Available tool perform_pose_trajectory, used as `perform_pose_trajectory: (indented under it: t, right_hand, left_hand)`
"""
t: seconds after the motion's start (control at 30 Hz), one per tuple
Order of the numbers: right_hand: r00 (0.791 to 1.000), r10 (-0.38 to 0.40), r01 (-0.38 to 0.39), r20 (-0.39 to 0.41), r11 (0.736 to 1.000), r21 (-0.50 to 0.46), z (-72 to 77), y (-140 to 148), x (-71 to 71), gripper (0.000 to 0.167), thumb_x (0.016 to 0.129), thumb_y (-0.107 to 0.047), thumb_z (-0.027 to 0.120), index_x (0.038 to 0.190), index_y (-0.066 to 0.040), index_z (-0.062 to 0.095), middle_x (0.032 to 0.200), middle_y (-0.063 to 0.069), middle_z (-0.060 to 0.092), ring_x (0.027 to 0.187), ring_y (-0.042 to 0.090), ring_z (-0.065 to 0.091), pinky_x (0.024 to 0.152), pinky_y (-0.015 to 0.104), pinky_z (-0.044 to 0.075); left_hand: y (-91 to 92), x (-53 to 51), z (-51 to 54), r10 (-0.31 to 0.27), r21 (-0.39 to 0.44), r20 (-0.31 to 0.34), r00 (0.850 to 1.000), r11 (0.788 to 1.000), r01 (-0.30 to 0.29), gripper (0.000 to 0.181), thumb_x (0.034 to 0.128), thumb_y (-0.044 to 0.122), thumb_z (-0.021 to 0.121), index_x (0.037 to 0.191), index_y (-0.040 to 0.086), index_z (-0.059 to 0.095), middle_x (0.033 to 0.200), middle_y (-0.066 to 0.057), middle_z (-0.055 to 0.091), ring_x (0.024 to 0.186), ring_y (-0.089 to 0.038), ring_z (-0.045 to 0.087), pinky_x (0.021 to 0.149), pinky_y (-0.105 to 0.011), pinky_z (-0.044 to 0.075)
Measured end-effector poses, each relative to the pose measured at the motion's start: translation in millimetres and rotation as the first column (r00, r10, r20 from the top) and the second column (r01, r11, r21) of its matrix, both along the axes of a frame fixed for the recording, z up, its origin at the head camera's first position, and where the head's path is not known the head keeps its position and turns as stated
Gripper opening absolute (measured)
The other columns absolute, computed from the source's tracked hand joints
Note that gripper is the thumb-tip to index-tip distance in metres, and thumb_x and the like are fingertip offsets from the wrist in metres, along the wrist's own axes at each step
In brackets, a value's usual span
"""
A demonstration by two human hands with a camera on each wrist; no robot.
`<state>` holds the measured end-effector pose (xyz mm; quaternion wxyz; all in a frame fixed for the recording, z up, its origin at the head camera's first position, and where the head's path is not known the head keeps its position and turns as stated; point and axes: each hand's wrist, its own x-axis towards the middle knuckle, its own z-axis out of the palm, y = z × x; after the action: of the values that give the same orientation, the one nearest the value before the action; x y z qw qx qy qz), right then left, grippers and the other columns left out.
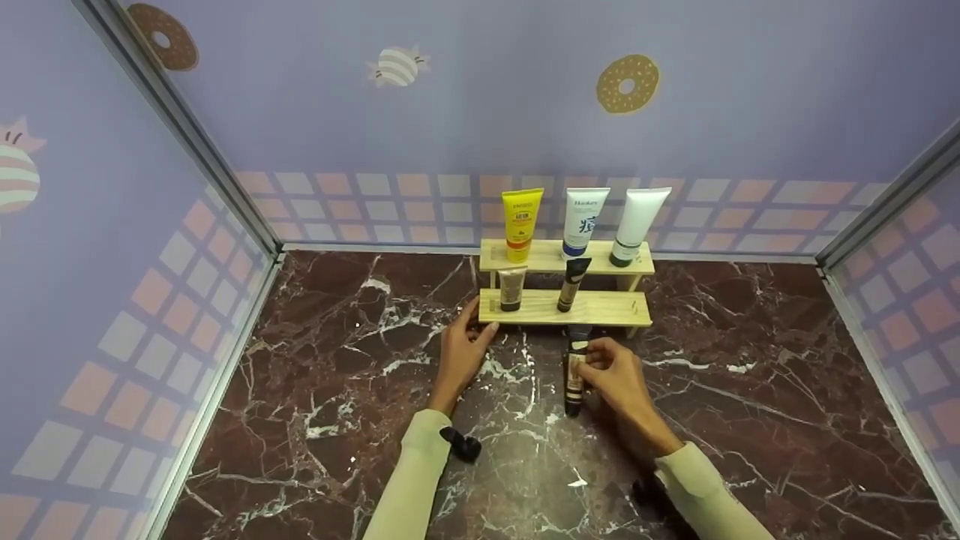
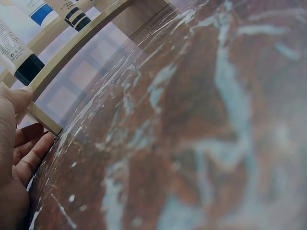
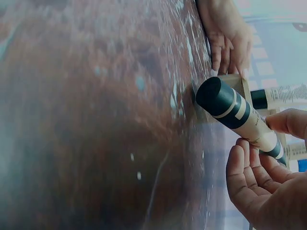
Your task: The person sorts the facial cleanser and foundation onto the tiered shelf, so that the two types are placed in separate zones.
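A two-tier wooden rack [image 1: 611, 309] stands against the back wall. My left hand [image 1: 463, 352] grips its lower left end; in the left wrist view the thumb lies on the board's edge and the fingers are down by the leg. My right hand [image 1: 619, 375] pinches a black and beige squeeze tube [image 3: 249, 125] between thumb and fingers, in front of the rack with the cap toward me. On the lower tier stand a small beige tube [image 1: 511, 289] with a dark cap and a leaning black and gold tube [image 1: 573, 285].
The upper tier holds a yellow tube [image 1: 520, 225], a white tube with blue print [image 1: 583, 222] and a tilted white tube [image 1: 637, 225] with a dark cap. A dark marbled table [image 1: 360, 450] lies below, with patterned walls [image 1: 450, 112] on the sides and back.
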<state>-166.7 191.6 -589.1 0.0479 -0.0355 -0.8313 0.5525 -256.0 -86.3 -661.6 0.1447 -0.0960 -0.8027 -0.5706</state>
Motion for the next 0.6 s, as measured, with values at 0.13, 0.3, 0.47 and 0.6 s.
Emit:
perform_pose_trajectory:
  t: [0.13, 0.3, 0.47, 0.6]
  right_hand:
    - [1.0, -0.017, 0.018, 0.014, 0.999, -0.031, 0.6, 6, -0.4, 0.027, 0.087, 0.004, 0.085, 0.109, 0.01, 0.072, 0.095, 0.018, 0.077, 0.08, 0.016, 0.069, 0.068, 0.02, 0.057]
    - [0.999, -0.041, 0.042, 0.033, 0.998, -0.042, 1.1, 14, -0.8, 0.028, 0.089, 0.006, 0.083, 0.113, 0.012, 0.07, 0.098, 0.021, 0.077, 0.08, 0.015, 0.069, 0.069, 0.02, 0.057]
    - [0.998, -0.05, 0.052, 0.05, 0.998, -0.046, 3.0, 22, 0.1, 0.03, 0.09, 0.005, 0.083, 0.115, 0.013, 0.07, 0.099, 0.021, 0.077, 0.081, 0.015, 0.069, 0.07, 0.021, 0.058]
    - [0.997, -0.066, 0.068, 0.051, 0.997, -0.045, 3.0, 30, -0.8, 0.03, 0.089, 0.004, 0.084, 0.115, 0.012, 0.07, 0.099, 0.019, 0.076, 0.081, 0.013, 0.069, 0.07, 0.02, 0.057]
  left_hand:
    - [-0.6, -0.6, -2.5, 0.003, 0.004, -0.006, 1.0, 1.0, -0.003, 0.065, 0.1005, 0.022, 0.084, 0.156, 0.0, 0.06, 0.127, -0.022, 0.077, 0.094, -0.025, 0.077, 0.074, -0.03, 0.063]
    - [-1.1, 4.8, 5.8, -0.015, 0.0, 0.004, 1.0, 1.0, 0.015, 0.064, 0.1026, 0.022, 0.082, 0.158, -0.001, 0.058, 0.128, -0.022, 0.076, 0.088, -0.023, 0.077, 0.07, -0.03, 0.061]
    - [-0.7, 12.3, 19.6, -0.039, 0.009, 0.036, 0.999, 0.999, 0.039, 0.064, 0.1044, 0.019, 0.08, 0.16, -0.002, 0.055, 0.131, -0.023, 0.075, 0.088, -0.025, 0.076, 0.069, -0.031, 0.06]
    - [-0.2, 12.6, 22.3, -0.025, -0.003, 0.056, 0.998, 1.0, 0.025, 0.063, 0.1039, 0.017, 0.08, 0.16, 0.001, 0.056, 0.132, -0.021, 0.075, 0.088, -0.023, 0.075, 0.071, -0.029, 0.06]
